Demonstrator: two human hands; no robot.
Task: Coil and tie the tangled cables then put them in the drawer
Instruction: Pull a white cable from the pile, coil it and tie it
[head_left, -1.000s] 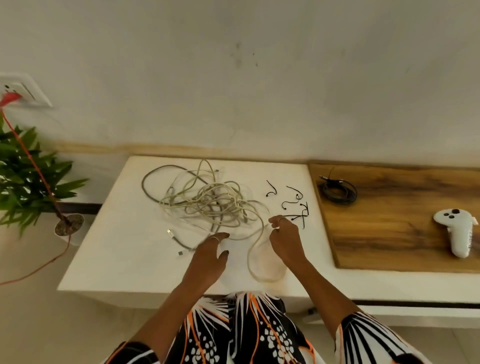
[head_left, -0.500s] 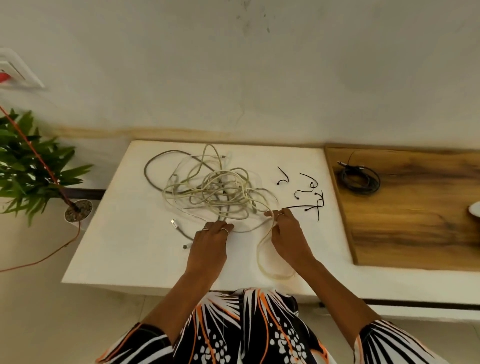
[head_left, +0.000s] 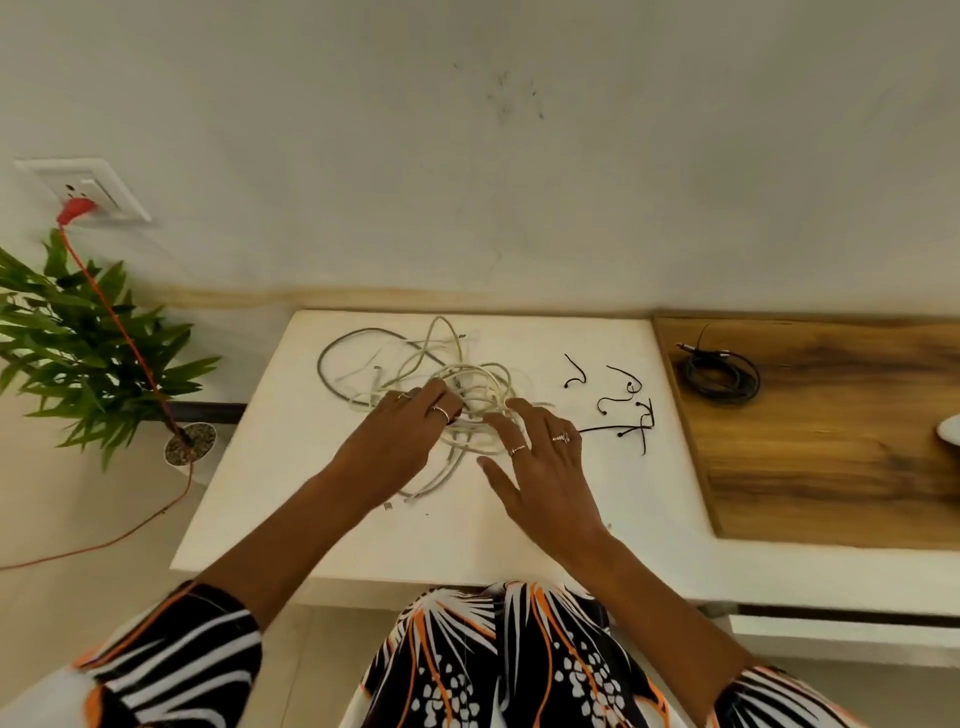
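Nearest the camera a patterned garment (head_left: 498, 660) in black, white and orange fills the bottom of the view, and two bare forearms reach forward from its sleeves over the white table (head_left: 322, 499); the left hand (head_left: 395, 441) lies palm down on the near left part of the tangled cables (head_left: 467, 395), its fingers bent over the pale strands, though whether they pinch a strand cannot be told from this angle; the right hand (head_left: 540, 462) is just beside it, fingers spread wide and the thumb held out to the left, the fingertips touching the right edge of the tangle without closing on anything; rings show on both hands. A few pale strands trail out toward the person between the two hands; the tangle itself sits in the middle of the table, with a darker grey cable (head_left: 332, 358) looping out on its far left. To the right of the right hand several black cable ties (head_left: 623, 410) lie scattered on the white surface, apart from the tangle; further right a wooden surface (head_left: 831, 441) adjoins the table, and near its far left corner rests a coiled black cable (head_left: 722, 376). On the far left a potted plant (head_left: 88, 353) stands on the floor; a red cord (head_left: 111, 312) runs up past it to a wall socket (head_left: 85, 189).
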